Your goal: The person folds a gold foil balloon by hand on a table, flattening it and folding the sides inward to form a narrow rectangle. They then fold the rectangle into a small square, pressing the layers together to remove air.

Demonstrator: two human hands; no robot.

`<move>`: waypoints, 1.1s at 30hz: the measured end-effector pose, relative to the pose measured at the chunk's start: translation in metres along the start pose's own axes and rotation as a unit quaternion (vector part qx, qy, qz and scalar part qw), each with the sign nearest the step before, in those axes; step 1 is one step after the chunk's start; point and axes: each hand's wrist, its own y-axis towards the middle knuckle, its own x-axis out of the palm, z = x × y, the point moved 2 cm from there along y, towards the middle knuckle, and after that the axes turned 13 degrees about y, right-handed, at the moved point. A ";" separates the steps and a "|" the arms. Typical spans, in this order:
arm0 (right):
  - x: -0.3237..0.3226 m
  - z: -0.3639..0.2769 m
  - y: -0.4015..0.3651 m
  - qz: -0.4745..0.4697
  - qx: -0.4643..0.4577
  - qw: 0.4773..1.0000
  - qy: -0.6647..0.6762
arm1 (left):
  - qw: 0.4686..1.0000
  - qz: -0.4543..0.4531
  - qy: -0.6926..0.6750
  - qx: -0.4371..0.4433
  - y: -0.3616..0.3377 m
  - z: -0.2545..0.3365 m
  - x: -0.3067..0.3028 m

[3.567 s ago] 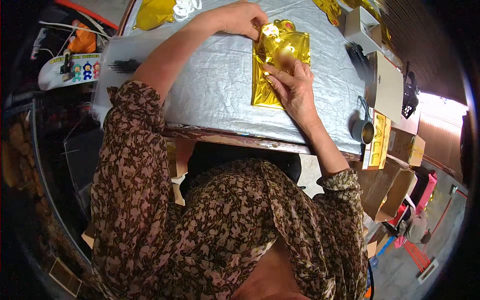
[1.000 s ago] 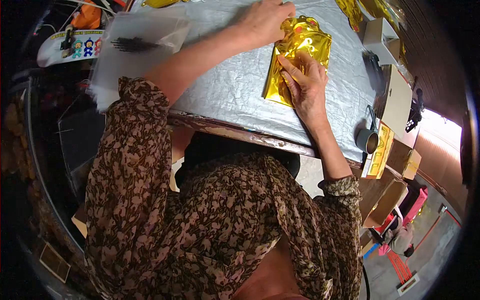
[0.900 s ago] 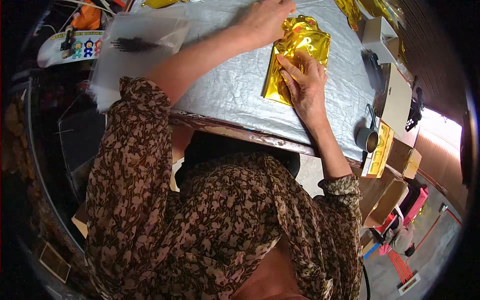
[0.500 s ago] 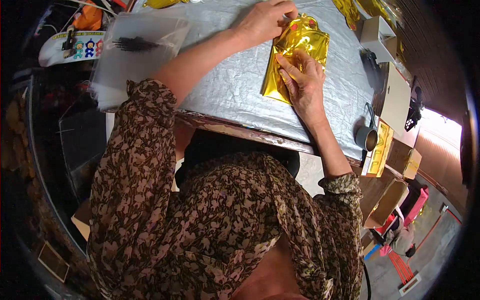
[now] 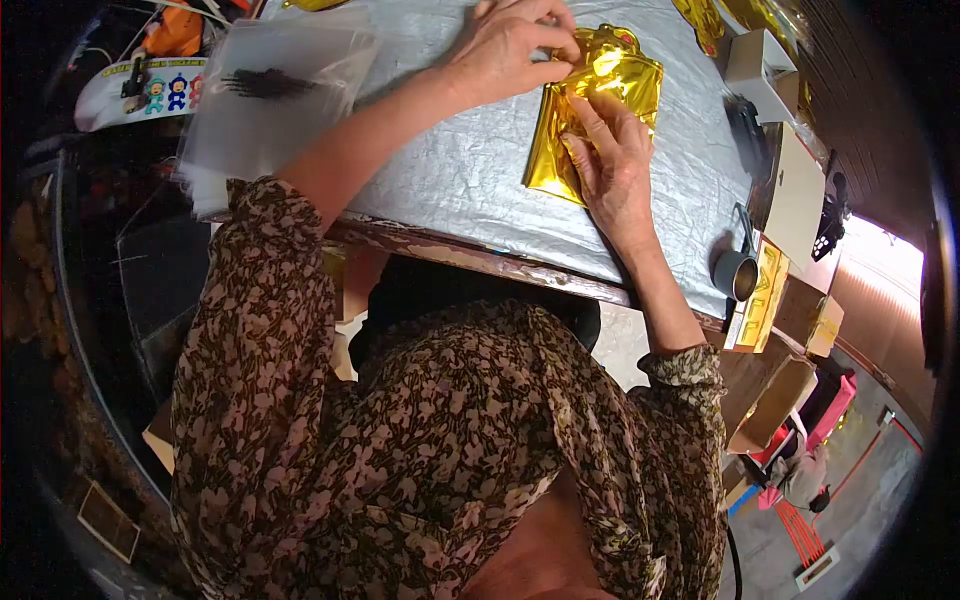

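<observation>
A shiny gold foil item [image 5: 635,85], folded flat with some red marks near its top, lies on the silver cloth of the table [image 5: 450,160]. My left hand [image 5: 515,50] is at its upper left edge, with thumb and fingers pinched together at the foil. What the pinch holds is too small to make out. My right hand [image 5: 615,160] rests on the lower middle of the foil, fingers bent and a little apart, pressing it down.
Clear plastic bags [image 5: 270,110] lie at the table's left. To the right are a white box [image 5: 760,75], a black object [image 5: 745,135] and a small grey cup [image 5: 735,275] at the edge. More gold foil [image 5: 700,22] lies at the upper right.
My left hand has shifted left and slightly down from the foil's top to its upper left edge. My right hand has barely moved.
</observation>
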 end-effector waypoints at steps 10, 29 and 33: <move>0.001 0.005 0.000 0.011 -0.016 1.000 -0.001 | 0.989 -0.002 0.121 0.083 -0.016 -0.021 0.010; 0.000 0.001 0.002 0.017 -0.011 1.000 0.008 | 0.984 -0.140 0.087 0.070 -0.012 -0.036 0.015; 0.001 0.002 0.001 0.012 -0.013 1.000 0.003 | 0.980 -0.056 0.135 0.136 -0.014 -0.026 0.005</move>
